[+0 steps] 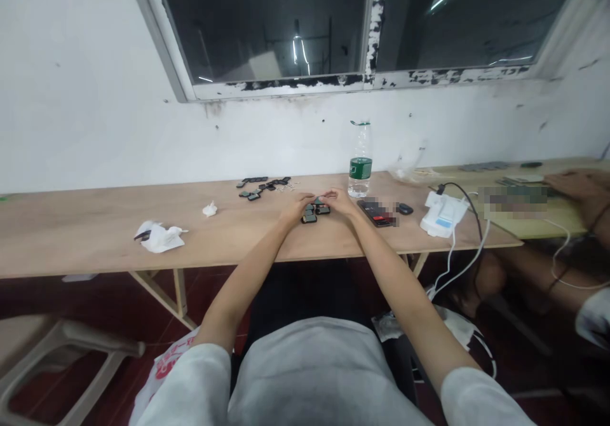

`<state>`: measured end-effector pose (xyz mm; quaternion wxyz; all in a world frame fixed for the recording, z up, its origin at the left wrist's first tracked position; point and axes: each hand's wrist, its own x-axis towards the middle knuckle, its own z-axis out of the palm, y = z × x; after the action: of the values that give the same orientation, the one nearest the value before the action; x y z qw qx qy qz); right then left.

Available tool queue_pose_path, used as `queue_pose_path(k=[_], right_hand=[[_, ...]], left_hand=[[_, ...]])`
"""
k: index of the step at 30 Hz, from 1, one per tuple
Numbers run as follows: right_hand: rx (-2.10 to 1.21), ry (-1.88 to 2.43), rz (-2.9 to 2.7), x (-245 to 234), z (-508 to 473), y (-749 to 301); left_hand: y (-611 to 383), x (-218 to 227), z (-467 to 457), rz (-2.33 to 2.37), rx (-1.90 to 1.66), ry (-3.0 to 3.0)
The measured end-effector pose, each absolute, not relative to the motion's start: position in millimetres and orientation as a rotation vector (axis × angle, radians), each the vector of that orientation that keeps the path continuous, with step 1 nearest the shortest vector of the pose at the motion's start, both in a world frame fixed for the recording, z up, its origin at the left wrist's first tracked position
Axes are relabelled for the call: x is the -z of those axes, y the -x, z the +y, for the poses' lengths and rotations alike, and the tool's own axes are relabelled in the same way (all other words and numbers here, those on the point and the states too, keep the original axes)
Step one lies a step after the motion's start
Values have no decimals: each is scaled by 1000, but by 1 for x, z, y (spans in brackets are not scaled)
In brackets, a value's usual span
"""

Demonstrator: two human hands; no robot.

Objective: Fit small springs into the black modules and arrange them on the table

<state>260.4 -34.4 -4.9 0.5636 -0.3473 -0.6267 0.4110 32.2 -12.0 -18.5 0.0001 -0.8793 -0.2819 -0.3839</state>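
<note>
Both my arms reach forward over a long wooden table (95, 229). My left hand (296, 208) and my right hand (336, 201) meet at the table's middle, fingers curled and pinched on a small dark rectangular part (318, 201). A few more of these small dark parts (312, 215) lie just under my hands. Which hand carries the part is too small to tell.
Several more dark parts (263, 186) lie further back. Crumpled tissues (159, 236) sit at the left, a water bottle (360, 162) and a dark phone (377, 213) at the right, then a white charger with cables (444, 216). Another person's hand (579, 184) rests far right.
</note>
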Motion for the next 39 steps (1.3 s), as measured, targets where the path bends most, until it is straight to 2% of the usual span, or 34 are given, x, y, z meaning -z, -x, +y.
queue_pose_path(k=[15, 22, 28, 35, 39], right_hand=[[-989, 844, -1403, 1, -37, -259], [-984, 884, -1367, 2, -35, -258], [-880, 1100, -1517, 1, -34, -272], [-904, 1211, -1738, 4, -38, -284], [-924, 1193, -1826, 7, -38, -287]], left_hand=[[-35, 15, -14, -892, 1227, 2779], [-31, 13, -7, -1189, 1626, 2643], [-1, 9, 4, -1528, 1983, 2475], [21, 17, 22, -1714, 1921, 2502], [38, 22, 29, -1809, 1764, 2630]])
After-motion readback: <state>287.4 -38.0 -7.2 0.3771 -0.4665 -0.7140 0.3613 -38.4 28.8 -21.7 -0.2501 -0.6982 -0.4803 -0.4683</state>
